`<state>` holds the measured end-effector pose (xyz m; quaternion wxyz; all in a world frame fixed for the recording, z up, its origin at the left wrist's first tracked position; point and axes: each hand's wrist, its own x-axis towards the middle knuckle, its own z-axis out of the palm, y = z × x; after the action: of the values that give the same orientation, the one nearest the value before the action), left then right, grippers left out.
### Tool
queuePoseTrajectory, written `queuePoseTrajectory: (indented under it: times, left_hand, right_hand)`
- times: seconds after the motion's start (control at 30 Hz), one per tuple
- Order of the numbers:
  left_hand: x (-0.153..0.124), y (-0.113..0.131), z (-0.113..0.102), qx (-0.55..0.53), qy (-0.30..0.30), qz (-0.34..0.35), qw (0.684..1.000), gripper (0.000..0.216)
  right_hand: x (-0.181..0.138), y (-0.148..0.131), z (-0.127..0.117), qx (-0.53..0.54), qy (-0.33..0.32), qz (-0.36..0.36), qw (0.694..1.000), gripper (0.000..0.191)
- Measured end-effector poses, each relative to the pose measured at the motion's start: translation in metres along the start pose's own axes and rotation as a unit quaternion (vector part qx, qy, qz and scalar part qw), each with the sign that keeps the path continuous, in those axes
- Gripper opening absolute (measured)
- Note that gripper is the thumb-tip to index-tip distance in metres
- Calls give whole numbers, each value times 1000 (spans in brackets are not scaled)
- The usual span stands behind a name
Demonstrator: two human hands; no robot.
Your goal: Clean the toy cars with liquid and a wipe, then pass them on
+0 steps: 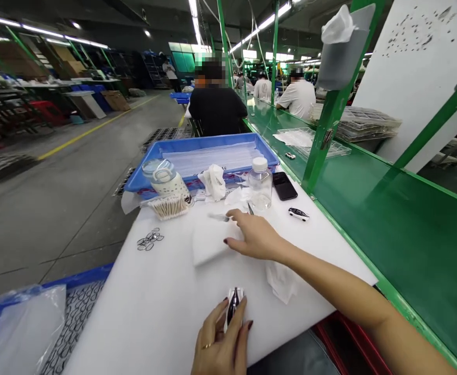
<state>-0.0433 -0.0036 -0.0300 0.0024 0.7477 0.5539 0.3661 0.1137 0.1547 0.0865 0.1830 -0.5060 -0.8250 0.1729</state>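
Near the table's front edge, my left hand (221,336) grips a small black-and-white toy car (234,304) between thumb and fingers. Farther forward, my right hand (254,234) reaches over a white foam block (208,242), its thumb and fingers apart. Close to its fingertips lies a small, blurred, clear-ended item (217,216); whether they touch it I cannot tell. Dark-tipped tweezers (251,209) show just behind that hand. Several thin black-rimmed oval pieces (149,239) lie to the left. A second toy car (299,214) stands at the right, and crumpled tissue (282,281) lies below my right forearm.
Cotton swabs (169,207), a lidded jar (166,179), a clear bottle (260,185) and a phone (284,186) line the back. Beyond is a blue tray (197,141). A green post (322,140) rises at right. A person in black (216,109) sits ahead.
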Motion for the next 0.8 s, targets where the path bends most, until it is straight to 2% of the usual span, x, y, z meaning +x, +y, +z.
queuePoseTrajectory:
  times: [0.07,0.17,0.23,0.3,0.4,0.47,0.53,0.6,0.67,0.73,0.8]
  left_hand:
    - [8,-7,-8,-30,-74,-5,997,51]
    - [26,-20,-26,-106,-193,-3,976,68]
    - [36,-24,-36,-131,-225,4,966,73]
    - [43,-23,-39,-162,-241,-8,957,63]
    - [46,-13,-33,-192,-203,-56,959,53]
    - [45,-4,-27,-204,-156,-110,960,52]
    - [45,5,-22,-205,-109,-163,959,49]
    - [46,14,-18,-190,-77,-189,960,46]
    - [48,22,-15,-163,-61,-206,963,45]
    - [52,30,-10,-136,-57,-229,962,41]
    - [55,35,-5,-118,-46,-243,962,38]
  right_hand:
    - [14,-5,8,-41,-36,-14,998,51]
    - [31,-8,14,-89,-47,-2,995,39]
    - [40,-5,9,-76,-61,7,995,35]
    - [43,2,0,-4,-70,11,997,34]
    - [30,13,-6,196,-36,-18,980,34]
    - [11,15,-2,310,23,-41,950,22]
    - [-8,13,12,355,81,-43,930,6]
    - [-21,9,31,315,132,-36,939,10]
    - [-25,6,47,226,170,-36,958,16]
    - [-30,3,50,164,193,-41,967,19]
    - [-47,-2,39,161,214,-44,962,19]
